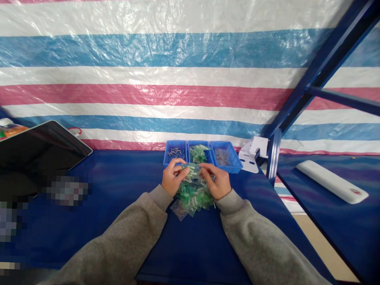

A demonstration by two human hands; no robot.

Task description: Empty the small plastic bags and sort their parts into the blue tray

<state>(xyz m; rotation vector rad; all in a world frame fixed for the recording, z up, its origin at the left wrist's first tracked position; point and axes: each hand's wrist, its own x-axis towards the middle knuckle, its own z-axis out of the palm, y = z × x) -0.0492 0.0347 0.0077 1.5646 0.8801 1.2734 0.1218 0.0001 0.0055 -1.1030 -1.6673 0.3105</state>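
Note:
Both hands are raised over a pile of small clear bags with green and white pieces (194,198) on the blue table. My left hand (173,177) pinches the left side of a small clear bag (193,171). At that bag's right side, the fingers of my right hand (217,181) are closed; a small metallic item shows by them, too small to make out. Behind the hands stand three blue bins: the left bin (166,155) holds metal pins, the middle bin (200,143) green-and-white pieces in bags, the right bin (236,166) clear bags.
A dark-screened monitor or tablet (35,156) leans at the left. White cut-out pieces (249,161) lie right of the bins, beside a blue metal frame (273,156). A long white object (331,181) rests on the right-hand table. Striped sheeting (167,91) hangs behind.

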